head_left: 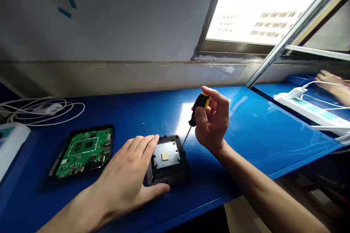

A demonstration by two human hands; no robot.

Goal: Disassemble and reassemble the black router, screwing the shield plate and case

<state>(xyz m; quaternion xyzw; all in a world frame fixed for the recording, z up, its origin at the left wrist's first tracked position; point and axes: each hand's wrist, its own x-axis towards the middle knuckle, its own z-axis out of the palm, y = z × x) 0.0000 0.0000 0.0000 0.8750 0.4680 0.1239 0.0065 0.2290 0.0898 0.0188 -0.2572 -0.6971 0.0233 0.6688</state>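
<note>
A black plastic cover (pixel 175 177) with a silver metal plate (pixel 173 153) and a small beige pad (pixel 165 156) lies on the blue bench. My left hand (pixel 131 169) grips it along its left side, fingers at the far edge and thumb at the near one. In my right hand (pixel 214 118) is a black and yellow screwdriver (pixel 199 107), its shaft slanting down to the cover's right edge near a corner. Left of my left hand sits a black case half with a green circuit board (pixel 86 151). Two tiny screws (pixel 144 127) lie beyond the cover.
White cables (pixel 68 107) coil at the far left, near a white power strip (pixel 12 145). On the right, past a metal frame post (pixel 273 58), are another power strip (pixel 308 107) and another person's hand (pixel 332 83). A wall stands behind the blue bench (pixel 251 131).
</note>
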